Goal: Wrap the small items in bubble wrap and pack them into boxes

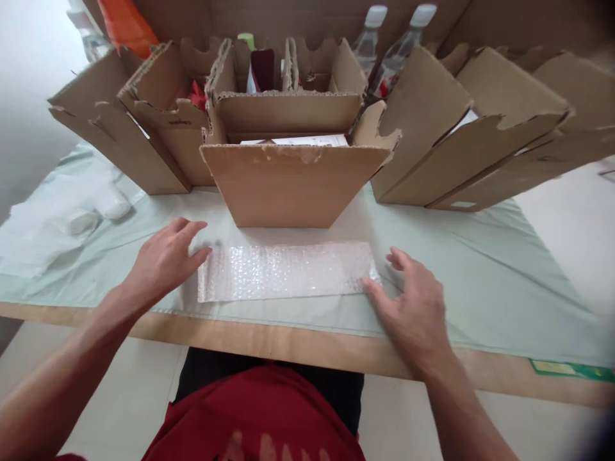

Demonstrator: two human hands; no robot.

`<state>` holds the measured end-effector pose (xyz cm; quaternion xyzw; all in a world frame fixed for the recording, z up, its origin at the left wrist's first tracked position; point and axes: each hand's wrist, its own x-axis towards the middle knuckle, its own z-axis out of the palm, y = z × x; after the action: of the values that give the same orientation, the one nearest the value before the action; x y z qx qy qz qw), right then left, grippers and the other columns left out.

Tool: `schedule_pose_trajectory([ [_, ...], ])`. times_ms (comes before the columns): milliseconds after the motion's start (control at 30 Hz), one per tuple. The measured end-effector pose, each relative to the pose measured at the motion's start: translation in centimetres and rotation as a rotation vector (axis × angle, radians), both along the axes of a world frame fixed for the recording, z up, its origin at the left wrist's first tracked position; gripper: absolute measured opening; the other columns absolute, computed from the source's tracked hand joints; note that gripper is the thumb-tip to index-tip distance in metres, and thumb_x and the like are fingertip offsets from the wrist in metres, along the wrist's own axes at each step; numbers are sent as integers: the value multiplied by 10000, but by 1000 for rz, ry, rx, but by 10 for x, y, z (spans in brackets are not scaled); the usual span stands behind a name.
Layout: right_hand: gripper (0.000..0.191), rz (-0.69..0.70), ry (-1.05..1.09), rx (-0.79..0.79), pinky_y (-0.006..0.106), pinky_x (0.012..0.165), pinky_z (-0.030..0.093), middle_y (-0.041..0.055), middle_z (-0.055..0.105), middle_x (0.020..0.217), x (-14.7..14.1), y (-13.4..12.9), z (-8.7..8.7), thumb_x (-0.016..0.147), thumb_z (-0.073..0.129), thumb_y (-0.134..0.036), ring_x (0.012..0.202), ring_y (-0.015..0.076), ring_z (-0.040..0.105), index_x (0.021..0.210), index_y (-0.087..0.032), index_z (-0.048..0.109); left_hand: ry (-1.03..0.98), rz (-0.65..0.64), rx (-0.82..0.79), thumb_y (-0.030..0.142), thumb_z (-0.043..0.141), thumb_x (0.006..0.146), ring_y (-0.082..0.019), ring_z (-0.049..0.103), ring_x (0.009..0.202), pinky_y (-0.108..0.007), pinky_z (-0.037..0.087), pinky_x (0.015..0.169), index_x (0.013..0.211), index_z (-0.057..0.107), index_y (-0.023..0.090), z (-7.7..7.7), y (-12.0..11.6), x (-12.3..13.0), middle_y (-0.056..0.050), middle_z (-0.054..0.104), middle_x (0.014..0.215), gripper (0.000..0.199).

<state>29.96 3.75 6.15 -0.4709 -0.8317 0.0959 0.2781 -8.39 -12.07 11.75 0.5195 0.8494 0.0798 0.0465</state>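
Note:
A long strip of clear bubble wrap (288, 272) lies flat on the pale green cloth (480, 282), just in front of the middle cardboard box. At its left end is my left hand (168, 253), fingers apart, the thumb tip close to or touching the upper left corner. My right hand (416, 301) is by the other end, its thumb on or right beside the strip's edge and its fingers spread and curved. Neither hand has anything in its grip.
An open cardboard box (288, 186) holding white papers stands centrally, with more cardboard bins (163, 128) behind and cardboard holders (461, 141) to the right. Clear bottles (368, 41) stand at the back. Crumpled clear plastic (62, 218) lies on the left.

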Motion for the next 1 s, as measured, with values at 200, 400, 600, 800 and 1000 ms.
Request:
schedule_pose_trajectory([
  [200, 426, 299, -40, 82, 566, 1040, 491, 170, 626, 1396, -36, -11, 27, 1014, 530, -412, 1272, 359, 598, 1383, -205, 582, 79, -349, 355, 253, 574, 967, -343, 519, 1374, -519, 452, 1128, 1371, 561, 207, -20, -25, 74, -168, 538, 1478, 407],
  [400, 473, 738, -310, 11, 531, 1109, 450, 172, 484, 1572, -112, -24, 2, 1018, 488, -298, 1426, 347, 477, 1462, -143, 544, -75, -551, 49, 484, 590, 982, -404, 286, 1548, -655, 120, 1261, 1518, 462, 193, -51, -28, 101, -172, 406, 1635, 624],
  [600, 543, 530, -339, 66, 548, 1177, 356, 138, 433, 1617, -46, -12, -25, 1064, 383, -408, 1507, 324, 372, 1556, -185, 425, -156, -484, 26, 537, 550, 1000, -351, 158, 1599, -596, 72, 1286, 1583, 371, 314, -60, -58, 60, -86, 287, 1706, 650],
  [800, 473, 281, -302, -52, 539, 1103, 425, 119, 602, 1472, 0, -6, -2, 1071, 333, -431, 1387, 317, 526, 1375, -204, 615, -174, -518, 84, 422, 481, 1042, -328, 248, 1576, -565, 198, 1274, 1576, 370, 344, -54, -63, 50, -53, 331, 1691, 551],
  [1000, 501, 165, -241, -71, 600, 1064, 435, 189, 604, 1443, -12, 42, 6, 958, 487, -468, 1338, 388, 548, 1320, -153, 634, 116, -127, 256, 493, 523, 970, -400, 579, 1247, -575, 457, 1049, 1264, 641, 202, -45, -58, 23, -181, 656, 1283, 430],
])
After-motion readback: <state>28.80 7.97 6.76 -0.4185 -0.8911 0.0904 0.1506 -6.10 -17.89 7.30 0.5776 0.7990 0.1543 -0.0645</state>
